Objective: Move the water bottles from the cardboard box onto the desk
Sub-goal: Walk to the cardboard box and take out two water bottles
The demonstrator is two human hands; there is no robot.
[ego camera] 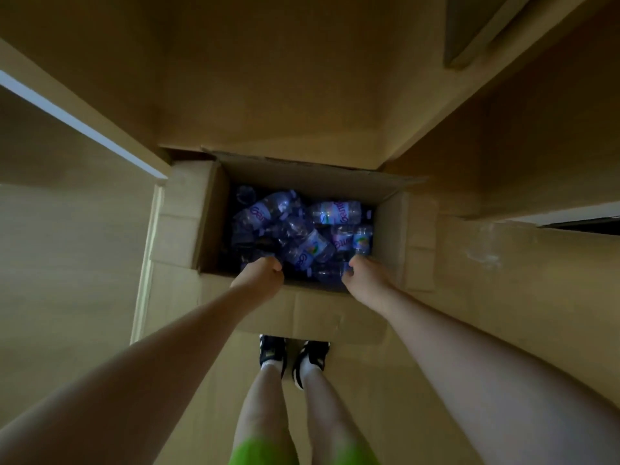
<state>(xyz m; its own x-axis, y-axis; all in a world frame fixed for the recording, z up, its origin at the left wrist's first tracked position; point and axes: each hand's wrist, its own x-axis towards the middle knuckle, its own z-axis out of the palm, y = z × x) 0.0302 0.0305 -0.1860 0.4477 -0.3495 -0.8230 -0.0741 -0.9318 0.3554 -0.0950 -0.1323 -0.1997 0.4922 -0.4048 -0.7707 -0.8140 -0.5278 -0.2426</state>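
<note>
Stood over an open cardboard box (396, 229) on the floor, flaps folded out, probably to give clear reach. Inside, a loose heap of water bottles (302, 229), lying at all angles. Left hand (260, 275) and right hand (364, 280) reached over the near edge, fingers curled among the nearest bottles; firm hold impossible to tell. Desk not identifiable.

Both hands' fingertips are hidden among the dim, blurred water bottles (313, 248).
</note>
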